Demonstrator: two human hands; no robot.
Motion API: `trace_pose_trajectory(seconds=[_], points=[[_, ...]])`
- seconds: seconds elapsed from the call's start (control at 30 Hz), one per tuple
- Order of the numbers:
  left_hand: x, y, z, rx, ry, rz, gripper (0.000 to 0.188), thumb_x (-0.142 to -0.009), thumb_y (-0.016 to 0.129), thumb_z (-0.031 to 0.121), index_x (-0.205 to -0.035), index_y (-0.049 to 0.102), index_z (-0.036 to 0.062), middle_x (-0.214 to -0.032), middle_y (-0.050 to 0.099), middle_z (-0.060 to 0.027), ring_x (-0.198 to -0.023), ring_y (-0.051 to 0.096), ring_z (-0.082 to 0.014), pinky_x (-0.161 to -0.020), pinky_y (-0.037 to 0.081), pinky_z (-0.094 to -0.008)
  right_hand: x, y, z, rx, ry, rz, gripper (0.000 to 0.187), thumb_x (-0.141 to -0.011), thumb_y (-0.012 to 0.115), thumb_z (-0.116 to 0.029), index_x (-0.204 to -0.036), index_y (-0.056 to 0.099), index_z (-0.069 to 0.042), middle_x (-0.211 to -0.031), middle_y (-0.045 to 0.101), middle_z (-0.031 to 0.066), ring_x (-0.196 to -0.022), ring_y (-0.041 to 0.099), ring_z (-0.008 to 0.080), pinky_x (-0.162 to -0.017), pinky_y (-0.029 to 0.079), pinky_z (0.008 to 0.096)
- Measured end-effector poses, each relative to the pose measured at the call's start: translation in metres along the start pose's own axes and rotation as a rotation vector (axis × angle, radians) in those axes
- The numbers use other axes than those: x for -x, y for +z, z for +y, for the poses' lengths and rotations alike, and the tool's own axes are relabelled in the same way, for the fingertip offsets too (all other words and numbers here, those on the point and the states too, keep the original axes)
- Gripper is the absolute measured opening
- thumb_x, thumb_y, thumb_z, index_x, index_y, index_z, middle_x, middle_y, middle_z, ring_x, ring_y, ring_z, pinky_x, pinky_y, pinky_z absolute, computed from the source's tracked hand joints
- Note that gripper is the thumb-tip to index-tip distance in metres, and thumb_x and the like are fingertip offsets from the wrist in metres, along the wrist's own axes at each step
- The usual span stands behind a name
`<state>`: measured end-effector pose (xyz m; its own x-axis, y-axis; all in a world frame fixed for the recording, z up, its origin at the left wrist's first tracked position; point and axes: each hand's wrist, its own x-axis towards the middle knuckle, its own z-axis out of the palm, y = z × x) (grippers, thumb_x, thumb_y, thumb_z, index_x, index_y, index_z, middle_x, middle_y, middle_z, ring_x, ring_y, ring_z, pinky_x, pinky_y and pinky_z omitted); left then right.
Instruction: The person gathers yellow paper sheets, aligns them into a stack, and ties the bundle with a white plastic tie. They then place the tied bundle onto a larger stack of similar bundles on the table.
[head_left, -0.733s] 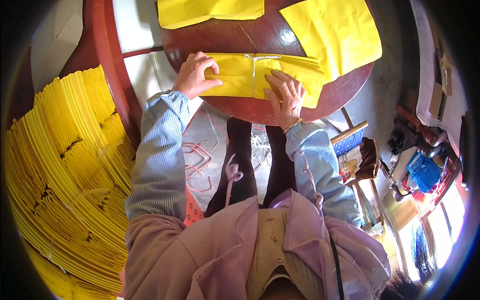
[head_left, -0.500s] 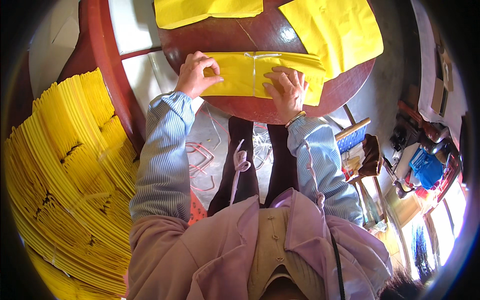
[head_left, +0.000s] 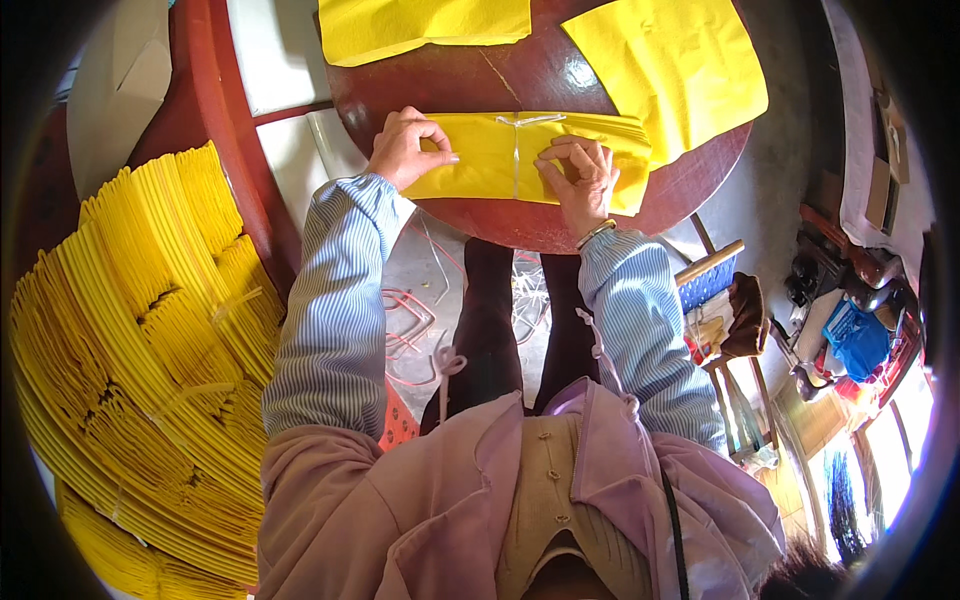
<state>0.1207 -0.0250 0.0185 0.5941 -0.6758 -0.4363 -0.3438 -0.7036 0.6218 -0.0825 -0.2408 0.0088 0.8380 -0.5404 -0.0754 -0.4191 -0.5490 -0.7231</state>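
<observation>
A folded bundle of yellow paper (head_left: 470,165), tied round its middle with a thin white string (head_left: 516,165) knotted near the far edge, lies on a dark red round table (head_left: 430,90). My left hand (head_left: 408,150) grips the bundle's left end, thumb and fingers pinched together. On the right part of the bundle rests my right hand (head_left: 583,182), its fingers bent and thumb pressed close to them against the paper. The bundle's right end shows fanned layers. Two more yellow paper stacks lie beyond it, one at the far left (head_left: 425,28) and one at the right (head_left: 680,75).
Large stacks of folded yellow paper (head_left: 150,340) fill the left side beside a red wooden edge (head_left: 225,120). Loose red and white strings (head_left: 405,320) lie on the floor near my legs. To the right are a blue-backed chair (head_left: 707,280) and a blue bag (head_left: 857,338).
The whole view has shifted slightly, so the bundle and table sit a little lower and to the right. My right fingers have curled a bit more; both hands stay on the bundle.
</observation>
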Motion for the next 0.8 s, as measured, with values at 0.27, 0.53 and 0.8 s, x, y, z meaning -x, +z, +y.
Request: trace_pose_trajectory(seconds=[0.27,0.53,0.8], points=[[-0.003,-0.001,-0.004,0.024,-0.002,-0.023,0.02,-0.075,0.091,0.022,-0.083,0.077,0.01,-0.103,0.06,-0.0089,-0.108,0.056,-0.0284,-0.099,0.045,-0.0393,0.002,-0.003,-0.007,0.021,-0.009,0.04,0.018,-0.08,0.085,-0.02,-0.096,0.076,-0.019,-0.115,0.069,-0.0027,-0.113,0.056,0.0253,-0.102,0.036,0.0466],[0.008,0.004,0.003,-0.054,0.066,0.132,0.018,-0.077,0.088,0.022,-0.085,0.075,0.0108,-0.101,0.064,-0.0073,-0.104,0.059,-0.0316,-0.094,0.047,-0.0439,0.022,-0.011,-0.018,0.122,-0.289,0.007,0.035,-0.092,0.069,-0.009,-0.126,0.072,-0.016,-0.14,0.064,0.0043,-0.138,0.052,0.0281,-0.112,0.038,0.0491],[0.05,0.043,0.062,0.048,0.213,0.586,0.016,-0.091,0.071,0.004,-0.107,0.07,0.0078,-0.109,0.068,-0.0114,-0.11,0.061,-0.0345,-0.099,0.048,-0.0448,0.043,-0.002,-0.019,0.236,-0.204,-0.208,0.064,-0.099,0.062,-0.018,-0.16,0.042,-0.008,-0.168,0.037,0.0095,-0.158,0.03,0.0272,-0.129,0.018,0.0519]])
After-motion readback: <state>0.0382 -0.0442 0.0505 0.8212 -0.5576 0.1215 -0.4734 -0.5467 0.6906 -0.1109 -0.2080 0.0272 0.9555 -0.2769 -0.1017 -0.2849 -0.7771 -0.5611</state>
